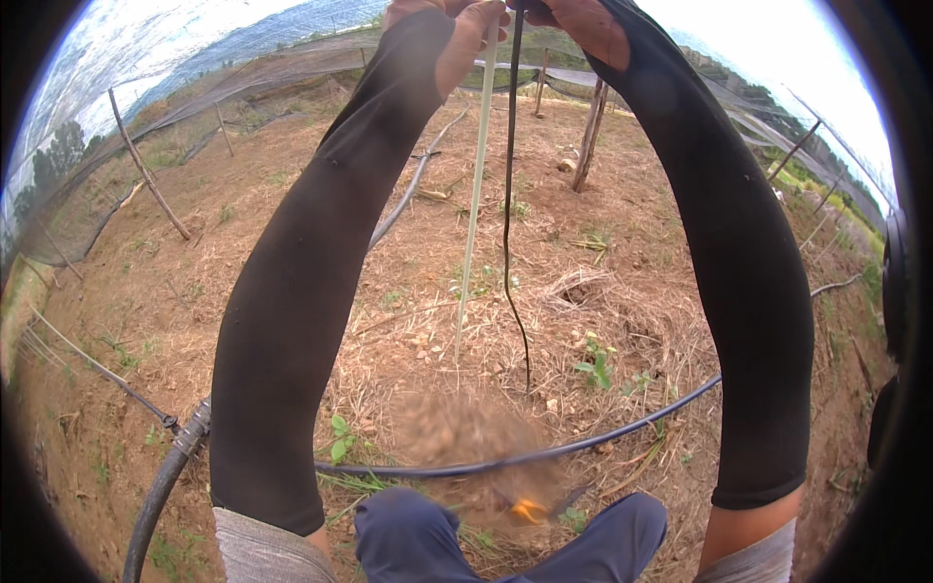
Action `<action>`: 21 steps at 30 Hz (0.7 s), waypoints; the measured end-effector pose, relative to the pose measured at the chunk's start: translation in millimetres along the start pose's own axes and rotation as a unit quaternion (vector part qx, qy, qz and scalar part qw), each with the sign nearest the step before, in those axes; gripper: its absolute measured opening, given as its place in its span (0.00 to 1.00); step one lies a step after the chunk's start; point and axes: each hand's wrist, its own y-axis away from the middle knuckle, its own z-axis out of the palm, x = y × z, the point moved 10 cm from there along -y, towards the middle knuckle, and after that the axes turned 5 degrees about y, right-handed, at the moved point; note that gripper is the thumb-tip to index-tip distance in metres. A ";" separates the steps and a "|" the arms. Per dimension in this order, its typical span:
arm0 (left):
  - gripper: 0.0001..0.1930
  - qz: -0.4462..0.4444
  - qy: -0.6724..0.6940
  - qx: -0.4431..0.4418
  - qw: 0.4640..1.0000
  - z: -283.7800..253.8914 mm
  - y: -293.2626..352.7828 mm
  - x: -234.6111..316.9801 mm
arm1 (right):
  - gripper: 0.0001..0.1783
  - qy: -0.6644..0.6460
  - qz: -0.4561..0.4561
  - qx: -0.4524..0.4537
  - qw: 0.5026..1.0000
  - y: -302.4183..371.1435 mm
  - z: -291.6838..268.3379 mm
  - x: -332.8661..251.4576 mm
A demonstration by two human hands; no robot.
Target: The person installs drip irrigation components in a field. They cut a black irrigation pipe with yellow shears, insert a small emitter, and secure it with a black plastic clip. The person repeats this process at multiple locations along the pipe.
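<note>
Both arms, in black sleeves, reach up to the top edge, where the picture cuts off part of my hands. My left hand (468,41) is closed, thumb and fingers pinched at the top of a long pale strip (474,194). Close beside it, my right hand (589,31) has its fingers drawn together by the upper end of a thin black cord (509,209). Strip and cord hang side by side, slightly apart, down toward the ground. The cord is a little wavy; the strip is straight. Their upper ends are out of view.
A black hose (573,450) crosses the dry, straw-strewn soil before my knees (403,530). A thicker pipe with a ribbed fitting (191,428) lies at left. Wooden posts (590,136) and dark netting (292,73) stand farther off. Near my knees are a brown blur and something orange (528,510).
</note>
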 end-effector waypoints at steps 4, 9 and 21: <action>0.23 0.011 -0.057 0.010 0.998 -9.1 4.2 4.8 | 0.14 -0.071 0.000 -0.023 0.997 -0.5 14.8 2.7; 0.22 0.018 -0.055 0.000 0.998 -11.3 6.8 13.2 | 0.15 -0.023 -0.018 -0.034 0.999 0.3 18.9 -7.0; 0.21 0.005 0.015 -0.033 0.999 16.5 4.6 9.8 | 0.13 0.001 -0.010 0.005 1.000 7.7 -11.9 -4.4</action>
